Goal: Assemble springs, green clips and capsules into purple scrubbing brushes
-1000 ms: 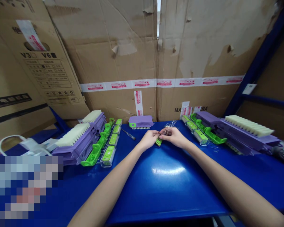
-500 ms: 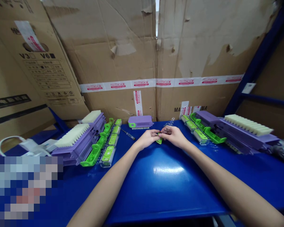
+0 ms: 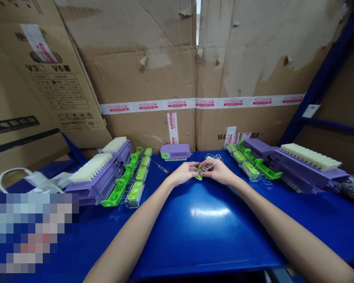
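1. Hands meet over the far middle of the blue table (image 3: 206,236), between the two rows of parts. The step in hand looks like close fingertip work on a small green plastic piece (image 3: 199,177) with thin metal coil springs (image 3: 211,162) kept ready.
2. The left hand (image 3: 183,174) has its fingers drawn together in a narrow pinch, their tips on the green plastic piece, which shows just below the fingertips; whether it touches the tabletop I cannot tell.
3. The right hand (image 3: 220,172) is curled, its thumb reaching the green piece. It seems to hold the springs, which lie slanting across its fingers; their number is unclear.
4. As I judge it, the next move calls for a steady left pinch and a fine, light touch from the right, since loose coils could slip or tangle.
5. A small screwdriver (image 3: 163,169) lies to the left of the hands, apart from both. Beyond them sits a purple brush housing (image 3: 175,150), bristles down.
6. Green brackets (image 3: 118,192) and clear boxes with green tops (image 3: 135,190) line the left side, beside purple housings with cream bristles; similar parts stand on the right.
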